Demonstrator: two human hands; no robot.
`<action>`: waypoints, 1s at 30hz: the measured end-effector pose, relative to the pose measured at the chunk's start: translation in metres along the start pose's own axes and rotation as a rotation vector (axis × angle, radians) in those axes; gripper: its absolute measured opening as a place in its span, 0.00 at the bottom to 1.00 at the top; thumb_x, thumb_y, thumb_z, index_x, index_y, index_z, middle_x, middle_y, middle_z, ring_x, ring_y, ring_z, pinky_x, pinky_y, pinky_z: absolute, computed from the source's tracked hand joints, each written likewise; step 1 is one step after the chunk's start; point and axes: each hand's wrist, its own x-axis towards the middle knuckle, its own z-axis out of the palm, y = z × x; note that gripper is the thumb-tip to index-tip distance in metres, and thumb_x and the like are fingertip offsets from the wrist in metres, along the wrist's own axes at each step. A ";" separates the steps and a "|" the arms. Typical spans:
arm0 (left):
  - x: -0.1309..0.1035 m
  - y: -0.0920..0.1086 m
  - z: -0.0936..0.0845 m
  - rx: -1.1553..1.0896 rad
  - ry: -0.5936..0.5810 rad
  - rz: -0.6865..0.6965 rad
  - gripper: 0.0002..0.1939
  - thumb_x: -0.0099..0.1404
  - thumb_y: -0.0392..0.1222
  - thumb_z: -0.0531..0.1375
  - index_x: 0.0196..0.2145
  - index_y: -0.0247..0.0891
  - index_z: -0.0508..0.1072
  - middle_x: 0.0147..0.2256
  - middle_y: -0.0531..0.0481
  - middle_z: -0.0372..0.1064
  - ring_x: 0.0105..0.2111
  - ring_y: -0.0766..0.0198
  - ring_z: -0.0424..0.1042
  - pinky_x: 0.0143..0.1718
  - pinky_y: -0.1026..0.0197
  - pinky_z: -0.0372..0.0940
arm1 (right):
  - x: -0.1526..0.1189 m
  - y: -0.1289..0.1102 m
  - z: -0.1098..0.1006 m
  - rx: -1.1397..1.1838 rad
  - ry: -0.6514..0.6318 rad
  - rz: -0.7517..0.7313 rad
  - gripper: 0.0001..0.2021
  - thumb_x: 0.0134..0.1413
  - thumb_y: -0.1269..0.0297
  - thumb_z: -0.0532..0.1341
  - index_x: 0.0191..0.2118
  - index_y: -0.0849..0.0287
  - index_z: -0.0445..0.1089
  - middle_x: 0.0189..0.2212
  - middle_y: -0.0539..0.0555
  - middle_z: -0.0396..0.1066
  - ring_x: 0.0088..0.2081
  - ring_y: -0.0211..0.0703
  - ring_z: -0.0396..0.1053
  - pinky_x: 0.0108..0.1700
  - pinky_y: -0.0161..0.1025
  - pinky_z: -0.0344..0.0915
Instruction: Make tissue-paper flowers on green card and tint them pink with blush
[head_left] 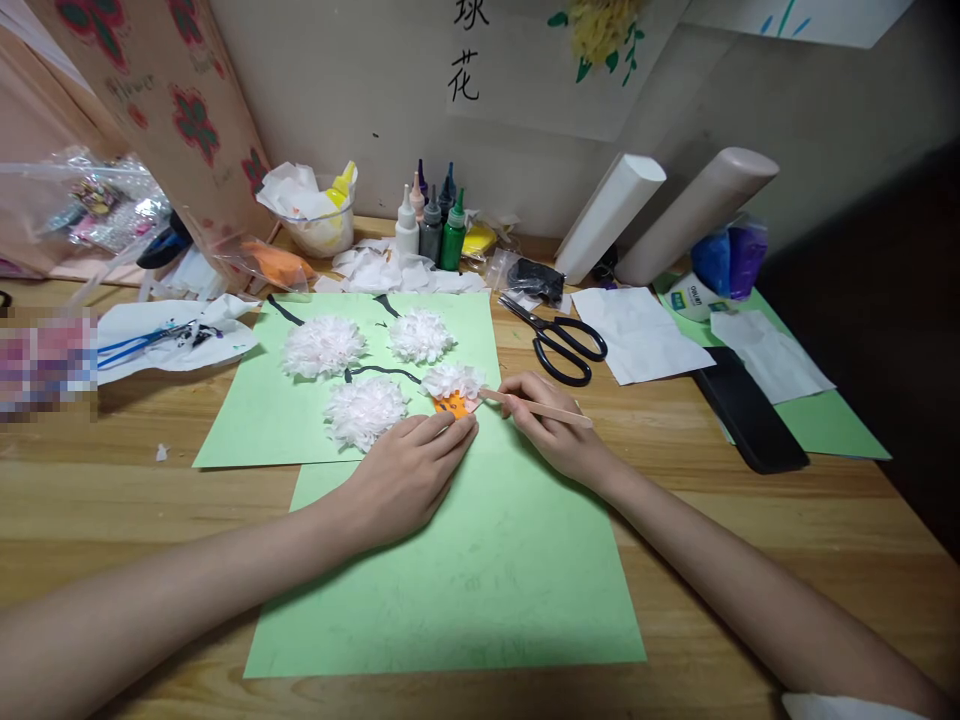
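Note:
My right hand (544,425) pinches a flat wooden craft stick (559,412). The stick's tip reaches the right edge of a small white paper-petal tuft (452,380). Directly below that tuft is an orange patch (453,404) with dark marks. My left hand (409,468) lies flat, fingers stretched together, its fingertips against the lower edge of the orange patch. All this rests on a light green sheet (247,420). Larger white pompoms of paper petals (324,346) sit on the sheet, with black painted strips (382,371) beside them.
A second green sheet (450,590) lies in front. Black-handled scissors (562,345), a white paper square (637,333) and a black phone-like slab (754,410) are at right. Several paint bottles (430,232) and a tub of paper scraps (319,228) stand along the wall.

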 end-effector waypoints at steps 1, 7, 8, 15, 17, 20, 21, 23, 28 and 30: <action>0.000 0.000 0.000 -0.001 0.000 0.001 0.20 0.65 0.33 0.48 0.54 0.28 0.62 0.54 0.43 0.62 0.50 0.57 0.61 0.46 0.56 0.60 | 0.000 0.000 0.000 0.005 -0.006 0.001 0.07 0.62 0.64 0.49 0.36 0.56 0.61 0.32 0.52 0.66 0.37 0.42 0.64 0.38 0.38 0.59; 0.000 0.000 0.000 -0.011 -0.012 0.008 0.20 0.64 0.32 0.47 0.54 0.29 0.62 0.57 0.42 0.57 0.50 0.56 0.61 0.45 0.56 0.61 | -0.001 0.000 0.000 0.022 0.002 -0.038 0.07 0.62 0.66 0.48 0.35 0.55 0.61 0.32 0.52 0.66 0.36 0.41 0.64 0.37 0.38 0.59; 0.000 0.000 0.000 -0.016 -0.009 0.010 0.20 0.65 0.32 0.47 0.54 0.29 0.62 0.57 0.42 0.57 0.50 0.56 0.61 0.45 0.55 0.61 | -0.002 0.000 0.000 0.023 0.022 -0.039 0.07 0.62 0.66 0.48 0.35 0.55 0.61 0.31 0.51 0.66 0.35 0.41 0.64 0.37 0.38 0.59; 0.000 0.000 -0.002 -0.019 0.025 0.008 0.21 0.66 0.34 0.46 0.55 0.31 0.61 0.57 0.42 0.57 0.50 0.55 0.62 0.44 0.54 0.61 | -0.004 0.002 -0.001 0.020 0.075 -0.054 0.08 0.61 0.65 0.49 0.32 0.56 0.61 0.27 0.50 0.65 0.31 0.40 0.64 0.34 0.38 0.58; 0.000 0.000 -0.003 -0.012 0.032 0.002 0.20 0.66 0.34 0.46 0.54 0.30 0.62 0.56 0.41 0.59 0.49 0.55 0.63 0.42 0.55 0.62 | -0.005 0.002 -0.001 0.021 0.065 -0.064 0.08 0.61 0.65 0.49 0.32 0.57 0.61 0.27 0.50 0.65 0.30 0.40 0.63 0.33 0.37 0.58; 0.000 0.001 -0.003 -0.027 0.030 0.003 0.19 0.65 0.32 0.46 0.53 0.29 0.63 0.54 0.40 0.62 0.47 0.55 0.64 0.41 0.55 0.63 | -0.005 0.002 -0.001 0.015 0.065 -0.069 0.07 0.60 0.65 0.50 0.32 0.56 0.61 0.28 0.50 0.65 0.31 0.40 0.63 0.33 0.38 0.58; 0.000 0.001 -0.004 -0.039 0.031 0.004 0.20 0.65 0.32 0.46 0.53 0.29 0.63 0.53 0.40 0.62 0.47 0.55 0.64 0.41 0.55 0.63 | -0.005 0.002 -0.001 0.011 0.070 -0.066 0.07 0.60 0.66 0.50 0.32 0.56 0.62 0.28 0.50 0.65 0.31 0.40 0.64 0.34 0.38 0.58; 0.000 0.001 -0.004 -0.064 0.037 0.003 0.20 0.65 0.31 0.46 0.53 0.30 0.62 0.53 0.39 0.62 0.47 0.55 0.64 0.41 0.54 0.64 | -0.005 0.001 -0.002 0.001 0.070 -0.052 0.07 0.61 0.66 0.50 0.33 0.56 0.62 0.28 0.51 0.66 0.32 0.41 0.64 0.35 0.38 0.59; 0.000 0.000 -0.003 -0.080 0.042 -0.018 0.21 0.65 0.33 0.46 0.54 0.31 0.61 0.56 0.39 0.58 0.50 0.54 0.62 0.43 0.53 0.63 | -0.002 -0.001 -0.002 -0.007 0.030 -0.033 0.06 0.61 0.66 0.50 0.34 0.56 0.63 0.31 0.52 0.67 0.35 0.42 0.65 0.36 0.38 0.59; 0.000 0.000 -0.003 -0.057 0.030 -0.026 0.21 0.65 0.34 0.46 0.55 0.31 0.60 0.59 0.40 0.54 0.54 0.53 0.58 0.47 0.53 0.61 | -0.001 -0.001 -0.003 -0.007 0.012 -0.036 0.06 0.61 0.66 0.50 0.35 0.56 0.63 0.31 0.52 0.67 0.36 0.42 0.65 0.37 0.39 0.59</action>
